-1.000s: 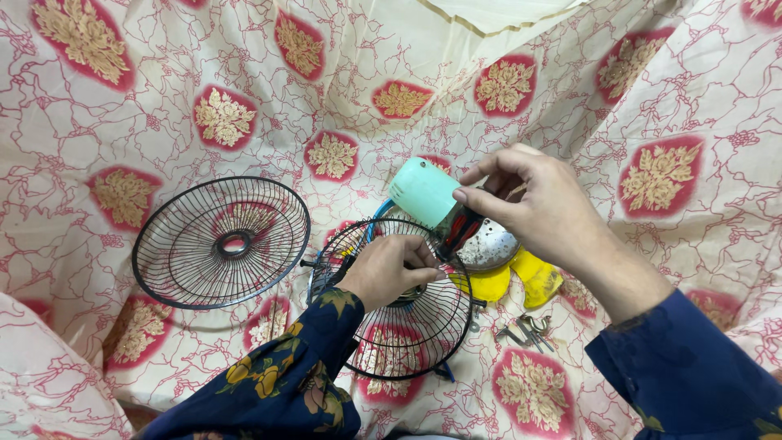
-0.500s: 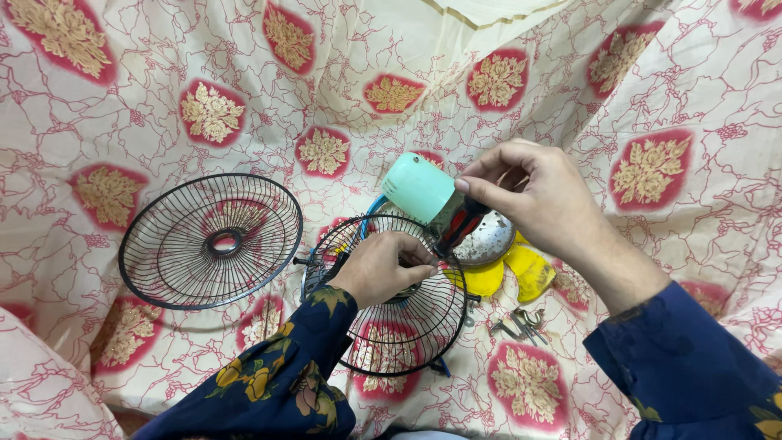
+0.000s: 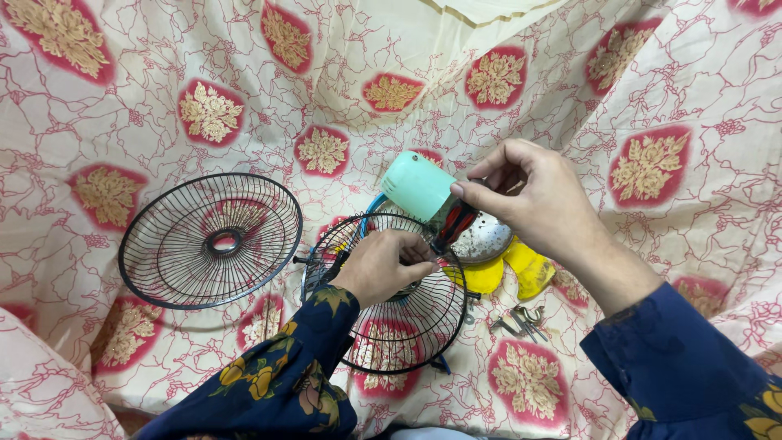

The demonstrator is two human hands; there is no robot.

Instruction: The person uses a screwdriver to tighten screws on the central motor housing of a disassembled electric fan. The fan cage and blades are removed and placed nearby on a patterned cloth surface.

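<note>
The person is working over a cream cotton cloth [image 3: 505, 49], rumpled into soft folds and printed with thin red vein-like lines and red medallions holding pale gold flowers. The left hand [image 3: 381, 265] is resting curled on the hub of a round black wire fan guard [image 3: 391, 342], fingers bent and pressing down at its middle, so the hand is closing on the guard's centre. The guard is a shallow dome of fine radial spokes tied by concentric rings, and it is lying on the cloth just in front of the person.

The right hand [image 3: 538, 200] is gripping the motor housing [image 3: 417, 186], a smooth, rounded mint-green plastic cap, with thumb and fingertips pinching at its lower edge where a dark body with a red part is showing. The housing is sitting tilted above the far rim of the guard, between the two hands. Whether it is joined to the guard cannot be told.

Just behind the housing a shiny domed metal piece [image 3: 481, 240] is lying, its surface speckled, and beneath it yellow plastic fan blades [image 3: 529, 269] are spreading out flat. Near them, on the cloth, a small heap of metal screws and clips [image 3: 521, 322] is sitting.

Well to the left, apart from both hands, a second black wire guard [image 3: 210, 240] is lying flat, with an open ring at its centre.

Both sleeves [image 3: 676, 367] are dark blue fabric with yellow floral print.
</note>
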